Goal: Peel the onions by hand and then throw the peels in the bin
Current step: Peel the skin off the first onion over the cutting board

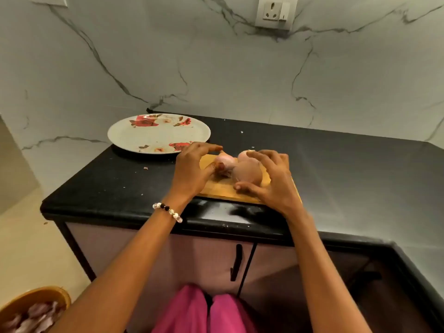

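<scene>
Three onions (pixel 248 175) are seen on the cutting board (pixel 221 188), apparently peeled. Dark peel scraps (pixel 223 173) are pinched by the left hand (pixel 192 169); the right hand (pixel 269 181) is spread wide, cupping one onion. Next: scraps carried to the bin (pixel 33 306), down left.

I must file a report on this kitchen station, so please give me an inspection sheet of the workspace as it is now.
Surface: black countertop with pale specks; a wooden cutting board lies near its front edge.
Job's things: three onions on the board, with dark peel scraps beside them; bin on the floor at lower left, with peels in it.
Clutter: flowered plate behind the board, to the left.
Hands: left hand over the peel scraps, fingers curled; right hand spread over the onions.
Cables: nothing seen.
Surroundings: marble wall with a socket; cabinet doors below.
</scene>
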